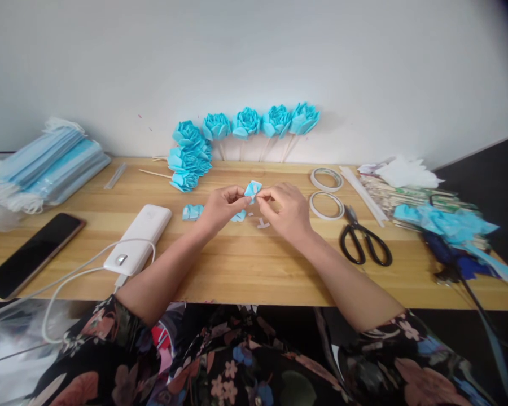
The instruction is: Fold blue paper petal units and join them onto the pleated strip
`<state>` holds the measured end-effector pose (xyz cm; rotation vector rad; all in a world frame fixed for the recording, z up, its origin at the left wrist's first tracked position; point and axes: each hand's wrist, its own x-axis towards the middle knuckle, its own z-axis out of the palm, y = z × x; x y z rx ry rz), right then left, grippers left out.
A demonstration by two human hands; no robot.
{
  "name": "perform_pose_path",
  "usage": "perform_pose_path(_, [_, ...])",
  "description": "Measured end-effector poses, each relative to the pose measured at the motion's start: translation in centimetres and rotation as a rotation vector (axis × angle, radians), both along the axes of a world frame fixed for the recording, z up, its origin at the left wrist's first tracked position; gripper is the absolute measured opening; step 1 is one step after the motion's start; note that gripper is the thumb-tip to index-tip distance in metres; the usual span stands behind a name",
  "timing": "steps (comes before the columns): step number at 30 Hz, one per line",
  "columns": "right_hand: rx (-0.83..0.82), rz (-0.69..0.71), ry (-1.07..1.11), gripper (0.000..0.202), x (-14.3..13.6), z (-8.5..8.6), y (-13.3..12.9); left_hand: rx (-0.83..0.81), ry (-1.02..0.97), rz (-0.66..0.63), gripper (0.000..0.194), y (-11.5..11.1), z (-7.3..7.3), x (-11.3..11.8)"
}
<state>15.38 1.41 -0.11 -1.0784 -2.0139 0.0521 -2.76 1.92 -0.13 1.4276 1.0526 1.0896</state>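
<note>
Between my two hands, just above the table, is a small folded light-blue petal piece. My left hand pinches its left edge between thumb and fingertips. From the other side, the fingertips of my right hand are pinched together at its right edge. Below my hands lie a small stack of blue petal pieces and another blue piece, partly hidden by my left hand. Small white strips of tape lie on the wood near my right hand.
Blue flowers on sticks lean on the wall; more are piled at left. Two tape rolls, black-handled scissors and sticks with blue scraps lie right. Left are face masks, a phone and a cabled power bank.
</note>
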Motion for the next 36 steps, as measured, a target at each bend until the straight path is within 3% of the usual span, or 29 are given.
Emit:
perform_pose_path(16, [-0.036, 0.036, -0.065, 0.011, 0.14, -0.73, 0.41, 0.110, 0.136, -0.021, 0.020, -0.37, 0.08, -0.08])
perform_pose_path(24, [-0.149, 0.094, -0.019, 0.020, 0.18, -0.39, 0.21, 0.139, 0.176, 0.013, 0.020, -0.36, 0.27, -0.23])
perform_pose_path(36, [-0.122, 0.106, -0.001, 0.017, 0.21, -0.67, 0.38, 0.136, 0.211, -0.008, 0.025, -0.34, 0.34, -0.27])
